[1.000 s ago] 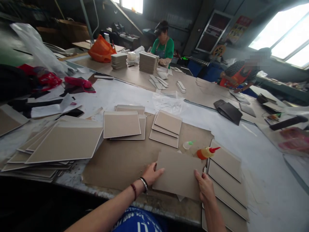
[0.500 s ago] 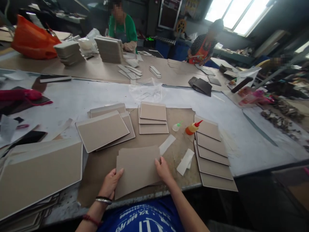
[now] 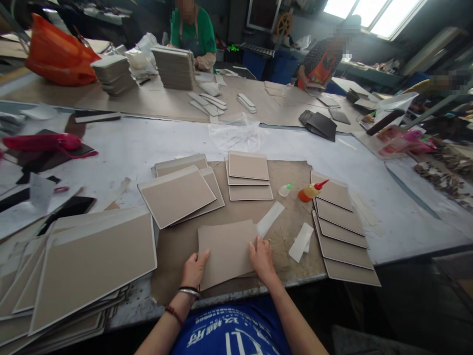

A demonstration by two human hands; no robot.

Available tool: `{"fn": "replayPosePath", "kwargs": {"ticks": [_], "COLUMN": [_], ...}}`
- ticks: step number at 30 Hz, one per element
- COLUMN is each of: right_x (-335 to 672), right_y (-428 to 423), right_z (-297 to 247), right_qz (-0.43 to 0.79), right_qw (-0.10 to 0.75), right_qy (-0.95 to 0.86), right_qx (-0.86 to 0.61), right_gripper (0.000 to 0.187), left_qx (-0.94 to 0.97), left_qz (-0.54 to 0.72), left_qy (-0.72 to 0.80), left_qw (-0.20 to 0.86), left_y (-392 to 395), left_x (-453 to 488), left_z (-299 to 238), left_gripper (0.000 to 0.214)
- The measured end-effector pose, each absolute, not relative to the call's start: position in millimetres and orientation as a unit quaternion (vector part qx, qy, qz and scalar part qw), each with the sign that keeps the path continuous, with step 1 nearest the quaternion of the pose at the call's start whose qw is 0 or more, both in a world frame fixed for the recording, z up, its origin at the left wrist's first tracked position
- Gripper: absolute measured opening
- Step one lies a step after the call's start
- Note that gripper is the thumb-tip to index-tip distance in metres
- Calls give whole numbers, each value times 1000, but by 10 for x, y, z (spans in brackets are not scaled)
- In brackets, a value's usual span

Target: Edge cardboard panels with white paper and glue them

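Observation:
Both my hands hold a small stack of plain taupe cardboard sheets (image 3: 227, 254) just above the table's front edge. My left hand (image 3: 195, 268) grips the left edge, thumb on top and fingers underneath. At the right edge, my right hand (image 3: 263, 259) is closed with its thumb on the top sheet; its other fingers are partly hidden. White paper strips (image 3: 270, 219) lie just beyond my right hand. Farther back are pale-edged panels (image 3: 177, 195) overlapping on the left and a smaller group of panels (image 3: 248, 165) in the middle.
Fanned panels (image 3: 345, 251) overhang the table edge at right, near a red-tipped bottle (image 3: 308, 192) and a small green-capped bottle (image 3: 285, 190). Large panels (image 3: 96, 261) are piled at left. Two people (image 3: 195, 37) (image 3: 321, 64) stand across the table.
The camera view has turned slightly left, so the scene sits farther right. Both hands keep hold of the sheets, whose position on the table is little changed.

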State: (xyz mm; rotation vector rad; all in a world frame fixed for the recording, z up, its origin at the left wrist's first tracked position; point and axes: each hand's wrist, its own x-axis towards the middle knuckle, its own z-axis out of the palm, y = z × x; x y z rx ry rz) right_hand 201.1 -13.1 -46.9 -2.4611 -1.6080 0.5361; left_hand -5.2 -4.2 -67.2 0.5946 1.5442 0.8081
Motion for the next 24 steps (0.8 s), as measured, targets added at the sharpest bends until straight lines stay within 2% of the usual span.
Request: {"fn": "replayPosePath", "kwargs": {"ticks": [5,8,14,17,19,22,24], "right_x": [1980,2002,2120,2132,2113,2066,2034], "right_y": [-82,-57,-30,-62,-110,-186,-219], "right_z": [-486,-488,-420,-300,-202,-107,-109], "right_qz": [179,181,206,206,199,209,220], "right_qw": [83,78,44,30,22,7,-1], "right_qy": [-517,-510,-546,-567,-606,-715,-770], "right_qx": [-833,-837,-811,-797,-770,-667,-599], "right_gripper": [44,44,37,37,44,67,73], "left_qx": [322,324,195,178,186,208,211], "left_qz": [315,296,326,328,333,341,347], "left_qy": [729,737,621,587,583,608,628], "left_qw": [515,514,685,718,717,686,664], "left_y": [47,101,141,98,58,0,-35], "left_x": [-60,-74,-173,-206,-193,-130,-81], "left_z": [-636,-607,-536,-512,-499,-496,-509], "left_gripper": [50,45,30,29,36,48,52]}}
